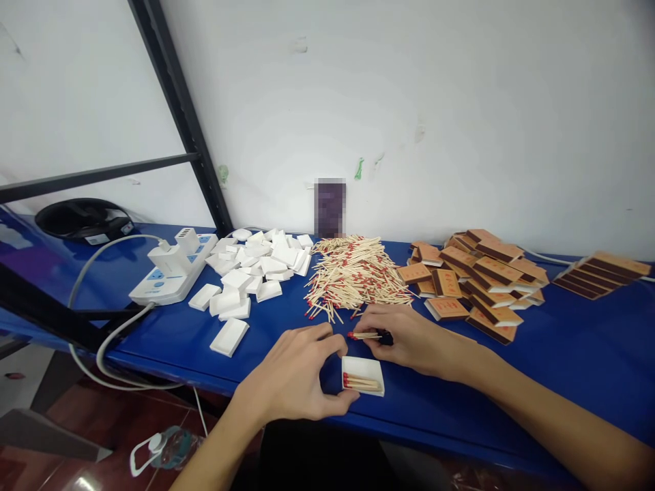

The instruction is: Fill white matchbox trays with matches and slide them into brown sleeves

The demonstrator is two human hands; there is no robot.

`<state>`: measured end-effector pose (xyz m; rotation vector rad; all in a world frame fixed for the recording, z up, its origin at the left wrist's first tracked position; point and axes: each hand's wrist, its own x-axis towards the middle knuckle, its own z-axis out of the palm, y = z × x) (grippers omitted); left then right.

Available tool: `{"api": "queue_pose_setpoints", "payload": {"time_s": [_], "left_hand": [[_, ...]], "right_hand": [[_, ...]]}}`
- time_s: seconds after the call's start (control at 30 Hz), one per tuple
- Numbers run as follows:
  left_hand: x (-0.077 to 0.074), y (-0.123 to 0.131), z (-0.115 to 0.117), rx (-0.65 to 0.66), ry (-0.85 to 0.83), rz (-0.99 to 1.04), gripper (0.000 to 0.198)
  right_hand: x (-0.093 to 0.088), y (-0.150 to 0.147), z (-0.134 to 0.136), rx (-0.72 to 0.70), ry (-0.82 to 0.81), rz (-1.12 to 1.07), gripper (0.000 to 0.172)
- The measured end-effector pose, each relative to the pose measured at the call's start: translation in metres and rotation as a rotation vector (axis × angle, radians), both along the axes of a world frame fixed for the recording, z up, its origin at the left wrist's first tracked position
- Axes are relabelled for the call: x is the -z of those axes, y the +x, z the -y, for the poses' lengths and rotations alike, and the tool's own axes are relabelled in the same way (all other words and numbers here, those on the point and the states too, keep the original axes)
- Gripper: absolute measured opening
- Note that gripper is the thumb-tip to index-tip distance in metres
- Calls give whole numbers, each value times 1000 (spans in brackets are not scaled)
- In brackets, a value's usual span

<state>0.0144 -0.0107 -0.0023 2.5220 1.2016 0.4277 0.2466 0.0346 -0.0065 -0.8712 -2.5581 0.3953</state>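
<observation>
Currently, the right hand (402, 335) pinches matches (365, 335) beside a white tray (364, 367).

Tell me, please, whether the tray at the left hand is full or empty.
Neither: the tray is partly filled. Matches lie along its near side, while bare white shows along its far side.

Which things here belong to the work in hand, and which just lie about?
In the job:
white rectangular tray at left hand
red-tipped wooden matches in right hand
loose match heap
white tray pile
probably orange-brown cardboard boxes

Seemingly lying about:
white plastic power strip
clear plastic bottle
black curved object
</observation>
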Motion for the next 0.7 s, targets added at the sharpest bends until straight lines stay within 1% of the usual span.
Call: {"api": "queue_pose_setpoints", "payload": {"time_s": [0.1,0.17,0.3,0.37,0.43,0.53,0.7], "left_hand": [[1,0,0,7,4,7,33],[2,0,1,7,11,8,33],[2,1,0,-3,22,4,34],[2,2,0,-7,23,0,35],[1,2,0,-6,20,-1,35],[1,2,0,-1,14,4,34],[1,2,0,-8,23,15,35]], "right_hand": [[3,0,-2,-10,21,-27,23],[2,1,-3,2,21,-45,23],[-10,3,5,46,1,-111,19],[-18,3,13,19,-43,-135,18],[-21,1,21,-24,-112,-114,19],[-18,-2,30,-68,-181,-38,21],[-11,-3,34,-89,-156,27,20]]}}
